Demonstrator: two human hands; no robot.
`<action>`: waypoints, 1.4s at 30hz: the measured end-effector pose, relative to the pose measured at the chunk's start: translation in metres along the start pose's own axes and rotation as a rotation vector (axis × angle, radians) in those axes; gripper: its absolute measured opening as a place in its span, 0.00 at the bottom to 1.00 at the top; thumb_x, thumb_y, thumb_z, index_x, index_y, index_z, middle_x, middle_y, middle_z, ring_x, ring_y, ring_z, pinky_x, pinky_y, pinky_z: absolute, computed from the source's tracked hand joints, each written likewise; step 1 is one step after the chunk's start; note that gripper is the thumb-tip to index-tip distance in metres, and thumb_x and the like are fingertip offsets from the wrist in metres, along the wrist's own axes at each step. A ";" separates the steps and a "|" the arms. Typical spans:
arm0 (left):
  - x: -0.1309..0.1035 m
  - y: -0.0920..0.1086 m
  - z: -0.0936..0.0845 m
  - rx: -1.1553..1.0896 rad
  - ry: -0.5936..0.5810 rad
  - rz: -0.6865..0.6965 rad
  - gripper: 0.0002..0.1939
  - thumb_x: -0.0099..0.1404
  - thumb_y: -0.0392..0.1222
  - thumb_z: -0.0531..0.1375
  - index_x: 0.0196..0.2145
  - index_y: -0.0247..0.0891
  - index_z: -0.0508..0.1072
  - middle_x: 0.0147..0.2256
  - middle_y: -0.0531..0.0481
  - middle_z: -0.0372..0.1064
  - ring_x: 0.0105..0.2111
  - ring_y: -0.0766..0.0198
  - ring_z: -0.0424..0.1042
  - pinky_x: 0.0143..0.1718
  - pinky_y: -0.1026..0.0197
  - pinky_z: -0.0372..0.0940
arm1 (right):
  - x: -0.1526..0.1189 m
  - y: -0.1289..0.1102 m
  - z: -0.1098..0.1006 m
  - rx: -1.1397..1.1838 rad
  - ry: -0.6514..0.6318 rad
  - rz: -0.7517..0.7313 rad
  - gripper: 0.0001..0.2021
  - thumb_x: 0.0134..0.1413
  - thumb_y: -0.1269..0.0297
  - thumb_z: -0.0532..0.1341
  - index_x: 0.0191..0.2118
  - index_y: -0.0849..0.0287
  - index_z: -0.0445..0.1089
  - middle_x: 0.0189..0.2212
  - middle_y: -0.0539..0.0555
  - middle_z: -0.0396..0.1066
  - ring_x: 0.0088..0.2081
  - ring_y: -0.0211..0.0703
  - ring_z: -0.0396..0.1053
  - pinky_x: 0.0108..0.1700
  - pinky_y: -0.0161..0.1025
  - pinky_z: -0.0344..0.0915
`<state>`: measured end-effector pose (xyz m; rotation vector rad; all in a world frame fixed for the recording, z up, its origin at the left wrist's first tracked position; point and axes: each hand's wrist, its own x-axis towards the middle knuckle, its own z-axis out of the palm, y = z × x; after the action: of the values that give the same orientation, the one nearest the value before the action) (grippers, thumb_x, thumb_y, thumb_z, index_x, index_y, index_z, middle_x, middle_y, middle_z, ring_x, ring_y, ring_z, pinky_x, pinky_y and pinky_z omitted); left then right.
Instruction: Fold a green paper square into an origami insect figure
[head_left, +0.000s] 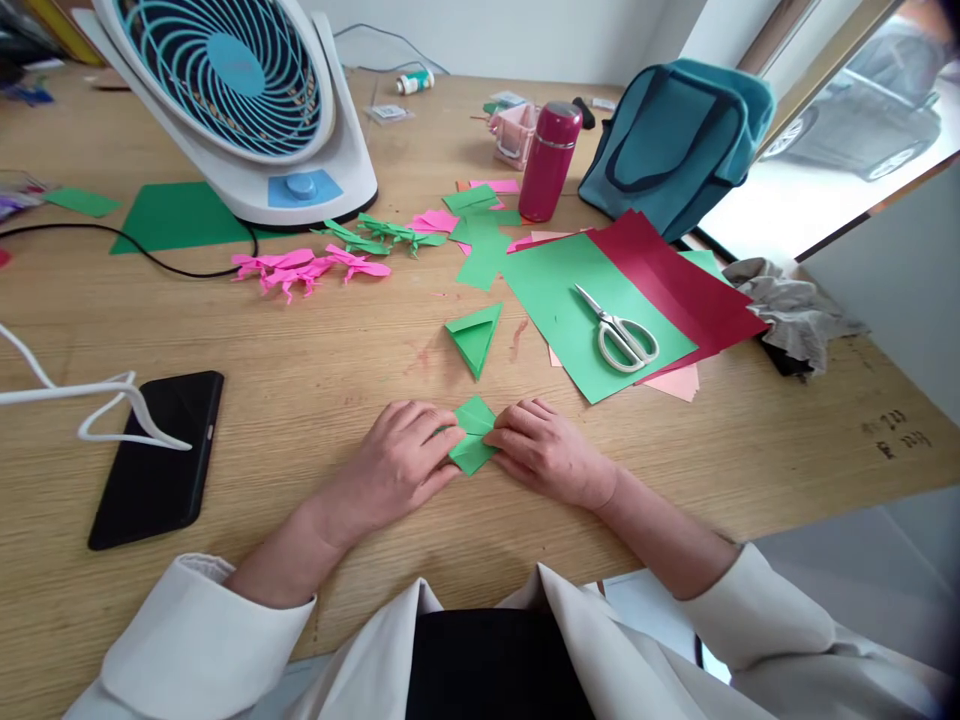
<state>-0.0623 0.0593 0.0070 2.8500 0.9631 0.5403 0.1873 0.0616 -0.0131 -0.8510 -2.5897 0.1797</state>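
A small creased green paper [473, 436] lies on the table near its front edge, between my two hands. My left hand [409, 455] has its fingers closed on the paper's left side. On the right side my right hand [551, 452] pinches the same paper with its fingertips. Just beyond it rests a folded green triangle [475, 336]. White-handled scissors [621, 335] lie on a large green sheet [559, 300] to the right, over red sheets [679, 290].
A fan [300, 187] stands at the back left, with pink [300, 268] and green folded figures [386, 235] before it. A black phone [161, 455] lies at left. A red bottle [551, 160] and a teal bag [675, 145] stand at the back right.
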 end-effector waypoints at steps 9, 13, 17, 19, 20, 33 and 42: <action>0.000 0.021 0.017 0.029 0.043 -0.040 0.09 0.72 0.33 0.54 0.36 0.38 0.73 0.34 0.48 0.72 0.35 0.60 0.69 0.39 0.58 0.64 | -0.002 0.001 -0.003 0.195 -0.027 0.054 0.08 0.69 0.67 0.54 0.42 0.59 0.69 0.38 0.58 0.68 0.39 0.45 0.65 0.44 0.43 0.64; 0.001 0.024 0.015 -0.020 0.033 -0.137 0.09 0.71 0.33 0.54 0.34 0.37 0.72 0.32 0.49 0.70 0.35 0.61 0.69 0.38 0.58 0.64 | -0.002 0.002 -0.004 0.295 -0.009 0.113 0.07 0.68 0.70 0.53 0.41 0.58 0.69 0.37 0.57 0.67 0.39 0.45 0.65 0.44 0.42 0.65; 0.004 0.027 0.015 -0.070 0.050 -0.220 0.07 0.71 0.34 0.55 0.34 0.37 0.71 0.33 0.49 0.70 0.35 0.61 0.69 0.39 0.58 0.64 | -0.001 0.001 -0.005 0.330 0.009 0.144 0.06 0.66 0.70 0.56 0.39 0.59 0.70 0.35 0.56 0.65 0.38 0.44 0.65 0.42 0.41 0.65; 0.005 0.027 0.016 -0.098 0.063 -0.250 0.07 0.71 0.35 0.55 0.35 0.38 0.71 0.33 0.50 0.70 0.36 0.61 0.69 0.38 0.59 0.63 | -0.001 0.000 -0.005 0.349 0.023 0.178 0.05 0.65 0.69 0.57 0.38 0.58 0.70 0.34 0.54 0.64 0.36 0.43 0.64 0.41 0.40 0.64; 0.005 0.027 0.016 -0.108 0.066 -0.263 0.07 0.71 0.35 0.55 0.35 0.39 0.71 0.33 0.50 0.70 0.36 0.61 0.69 0.38 0.59 0.63 | -0.001 0.000 -0.005 0.360 0.027 0.200 0.05 0.65 0.69 0.58 0.37 0.58 0.70 0.34 0.54 0.64 0.36 0.43 0.64 0.41 0.40 0.64; 0.009 0.027 0.017 -0.127 0.065 -0.347 0.05 0.69 0.32 0.55 0.39 0.39 0.70 0.34 0.51 0.71 0.35 0.61 0.71 0.36 0.60 0.63 | 0.012 -0.014 -0.004 0.293 -0.006 0.443 0.07 0.60 0.72 0.61 0.30 0.58 0.66 0.29 0.51 0.64 0.32 0.41 0.63 0.37 0.39 0.59; 0.007 0.025 0.021 -0.009 0.044 -0.308 0.08 0.69 0.31 0.54 0.42 0.38 0.70 0.36 0.49 0.70 0.35 0.61 0.72 0.38 0.59 0.66 | 0.013 -0.012 -0.003 0.246 -0.039 0.428 0.05 0.60 0.72 0.60 0.32 0.58 0.66 0.30 0.52 0.65 0.33 0.42 0.63 0.38 0.39 0.59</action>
<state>-0.0357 0.0441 -0.0054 2.6174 1.3697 0.5721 0.1726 0.0590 -0.0033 -1.3011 -2.3200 0.6265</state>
